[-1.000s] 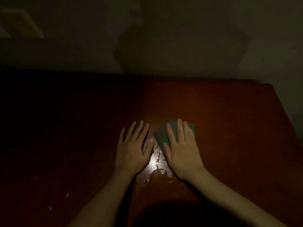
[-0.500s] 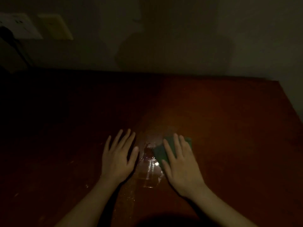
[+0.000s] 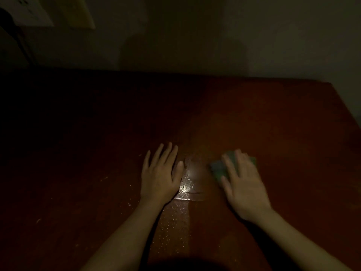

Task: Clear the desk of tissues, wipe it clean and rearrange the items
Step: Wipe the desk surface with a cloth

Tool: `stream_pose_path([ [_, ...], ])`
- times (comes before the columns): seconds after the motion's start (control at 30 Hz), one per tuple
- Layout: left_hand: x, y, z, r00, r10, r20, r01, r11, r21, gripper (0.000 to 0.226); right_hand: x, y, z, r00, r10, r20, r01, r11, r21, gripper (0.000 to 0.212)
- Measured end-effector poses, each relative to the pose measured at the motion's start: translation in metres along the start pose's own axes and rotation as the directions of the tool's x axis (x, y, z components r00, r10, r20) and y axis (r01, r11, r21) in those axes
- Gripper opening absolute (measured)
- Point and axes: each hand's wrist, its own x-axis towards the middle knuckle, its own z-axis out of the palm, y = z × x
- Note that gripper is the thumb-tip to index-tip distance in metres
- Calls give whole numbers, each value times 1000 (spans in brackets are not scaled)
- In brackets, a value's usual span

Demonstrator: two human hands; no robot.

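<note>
1. The left hand (image 3: 160, 177) lies palm down on the reddish-brown desk (image 3: 273, 124), fingers straight and slightly spread, holding nothing.
2. The right hand (image 3: 244, 188) is also flat, its straight fingers pressing on a green cloth (image 3: 217, 169). It grips nothing; the cloth simply sits under the fingers, showing to the left of them and at a corner on their right.
3. Compared with half a second ago, the right hand and cloth have slid to the right — the gap to the left thumb is wider, and the right hand is smeared with motion blur.
4. The left hand keeps the same flat pose it had in both earlier pictures.
5. Between the hands a wet patch (image 3: 190, 182) shines, with droplets trailing toward the near edge. More of it lies bare than before, since the cloth no longer sits at its right side.
6. Pale specks (image 3: 39, 220) dot the dark left part of the desk.
7. The view has also shifted — on the wall (image 3: 214, 36), two socket plates (image 3: 29, 12) at the upper left sit higher in the frame than a moment ago.
</note>
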Motion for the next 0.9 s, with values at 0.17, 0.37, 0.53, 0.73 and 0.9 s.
stream_pose_path([
  [0.17, 1, 0, 2, 1000, -4, -10, 4, 1000, -7, 63, 57, -38, -2, 950, 310, -50, -306, 949, 70, 72],
  [0.37, 2, 1, -1, 1000, 10, 15, -10, 1000, 0, 67, -29, -36, 6, 999, -25, -34, 26, 999, 29, 61],
  [0.53, 2, 1, 0, 999, 39, 7, -38, 999, -21, 68, 11, -29, 5, 907, 416, -62, -413, 909, 56, 74],
  [0.73, -7, 2, -4, 986, 149, -79, -150, 989, -3, 54, -76, -68, 14, 999, 31, -23, -31, 999, 25, 60],
  [0.9, -32, 3, -3, 985, 159, -73, -158, 987, 17, 52, -64, -12, 11, 879, 470, -79, -470, 882, 27, 68],
])
